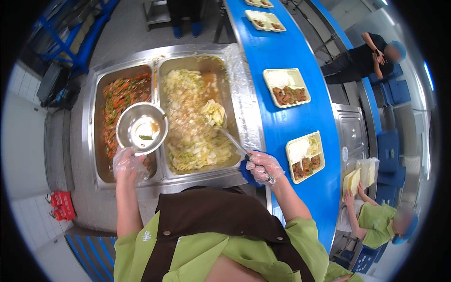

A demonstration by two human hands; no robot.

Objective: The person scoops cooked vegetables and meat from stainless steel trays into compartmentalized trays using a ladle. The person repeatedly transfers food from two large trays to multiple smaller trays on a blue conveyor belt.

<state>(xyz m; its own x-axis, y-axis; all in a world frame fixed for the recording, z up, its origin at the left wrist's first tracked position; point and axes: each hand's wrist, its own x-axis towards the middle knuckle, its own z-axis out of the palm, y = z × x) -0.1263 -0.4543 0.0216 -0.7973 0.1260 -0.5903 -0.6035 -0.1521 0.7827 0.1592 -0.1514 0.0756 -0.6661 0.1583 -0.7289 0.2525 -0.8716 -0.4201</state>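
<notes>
In a clear plastic glove, my left hand (130, 164) grips the near rim of a round steel bowl (142, 123). A green scrap and some liquid lie inside it. The bowl is above a deep steel pan (100, 155) of chopped orange and green food. My gloved right hand (262, 167) is closed around the handle of a ladle (234, 141), its head heaped with cooked cabbage (213, 112). Beneath the ladle is a second steel pan (225, 72) of cabbage in broth. Right of that hand, a meal tray (306, 157) holds rice, brown meat pieces and some cabbage.
A blue conveyor belt (282, 46) runs along my right side. Farther up it sit another meal tray (287, 88) and several more beyond. Across the belt, one person (370, 58) stands and another (377, 218) handles stacked trays (350, 183). Red fire extinguishers (61, 206) stand left.
</notes>
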